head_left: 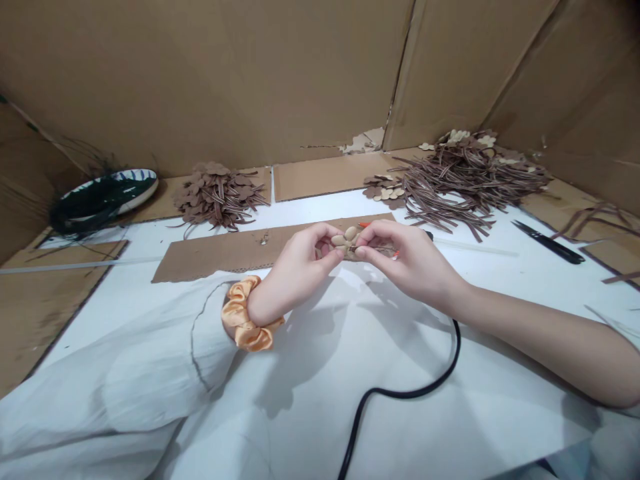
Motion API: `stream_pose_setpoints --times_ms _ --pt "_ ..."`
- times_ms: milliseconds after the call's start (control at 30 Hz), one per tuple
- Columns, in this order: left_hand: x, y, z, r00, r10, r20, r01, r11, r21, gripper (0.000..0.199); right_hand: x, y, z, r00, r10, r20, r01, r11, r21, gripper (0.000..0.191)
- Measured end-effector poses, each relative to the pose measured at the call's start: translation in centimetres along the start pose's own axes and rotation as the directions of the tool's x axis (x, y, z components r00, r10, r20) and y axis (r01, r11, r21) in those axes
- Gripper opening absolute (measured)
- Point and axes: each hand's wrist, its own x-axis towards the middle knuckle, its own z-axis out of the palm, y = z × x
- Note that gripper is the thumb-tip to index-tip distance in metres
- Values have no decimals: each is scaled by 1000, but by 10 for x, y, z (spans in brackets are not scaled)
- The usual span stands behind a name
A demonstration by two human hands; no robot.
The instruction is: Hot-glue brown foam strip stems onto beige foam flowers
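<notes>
A small beige flower (351, 235) with rounded petals is held up between both hands at the middle of the view. My left hand (313, 257), with an orange scrunchie (249, 313) at its wrist, pinches the flower's left side between thumb and fingers. From the other side, my right hand (400, 257) closes thumb and fingertips on the flower's right edge, where a thin dark strip shows beneath the fingers. Behind the right hand, an orange tool (364, 225) is mostly hidden. Below the flower lies a long cardboard strip (215, 257).
Brown flowers with strips (215, 193) are heaped at the back left, beside a plate (145, 179) of dark green threads. A larger pile of brown strips (460, 180) lies back right, near black-handled scissors (550, 243). A black cord (400, 392) crosses the white table (310, 427). Cardboard walls (200, 80) surround it.
</notes>
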Motion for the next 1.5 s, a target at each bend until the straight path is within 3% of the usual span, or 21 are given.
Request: stream_pose_setpoints --times_ms 367,733,1500 --pt "-4 5 0 999 35 -24 -35 999 -5 10 -2 2 -1 986 -160 -40 154 979 -134 9" --pt "-6 5 0 995 78 -61 -68 987 145 15 -2 4 -2 954 -298 -34 285 937 -202 13" --pt "-11 8 3 991 115 -69 -106 987 122 10 -5 2 -1 956 -281 -90 259 945 -201 15"
